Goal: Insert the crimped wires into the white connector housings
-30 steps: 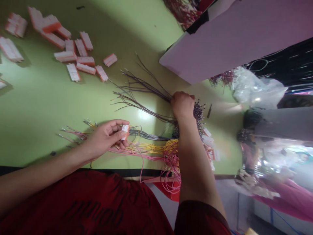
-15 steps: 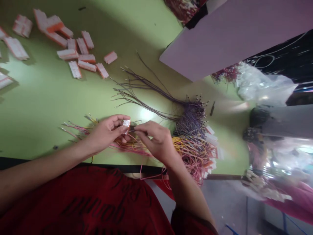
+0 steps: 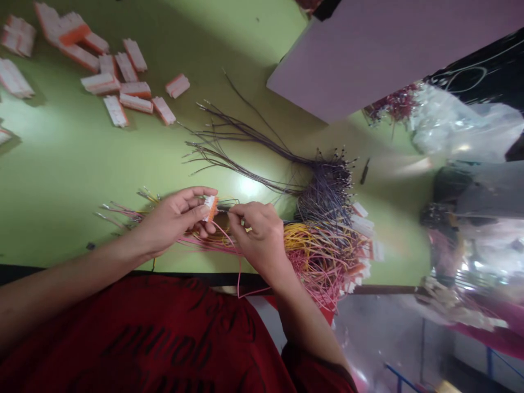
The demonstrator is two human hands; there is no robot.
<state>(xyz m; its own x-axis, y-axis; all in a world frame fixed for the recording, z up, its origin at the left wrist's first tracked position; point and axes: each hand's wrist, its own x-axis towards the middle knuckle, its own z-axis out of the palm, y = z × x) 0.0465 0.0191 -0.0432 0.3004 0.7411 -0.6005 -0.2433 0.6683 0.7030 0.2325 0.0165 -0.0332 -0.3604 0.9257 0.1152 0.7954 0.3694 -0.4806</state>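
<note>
Between thumb and fingers, my left hand (image 3: pixel 180 215) grips a small white and orange connector housing (image 3: pixel 210 208). Its orange side faces my right hand (image 3: pixel 257 229), whose fingers are pinched on a dark wire (image 3: pixel 223 209) at that face. A pink wire (image 3: pixel 223 229) and some yellow and dark wires run out of the housing. Beneath both hands lie more pink and yellow wires (image 3: pixel 204 246), their metal-tipped ends showing left of my left wrist. The dark wire's tip is too small to make out.
Several white and orange connector housings (image 3: pixel 135 89) lie at the upper left. Dark purple wires (image 3: pixel 262 144) stretch across the middle to a tangled bundle (image 3: pixel 323 191). Yellow and pink wires (image 3: pixel 311 251) heap at the right table edge. A large pale box (image 3: pixel 347 60) stands behind.
The view has shifted a little, so the tabletop things appear displaced. My left hand has turned the connector housing, showing more of its orange side. Both hands keep their grip.
</note>
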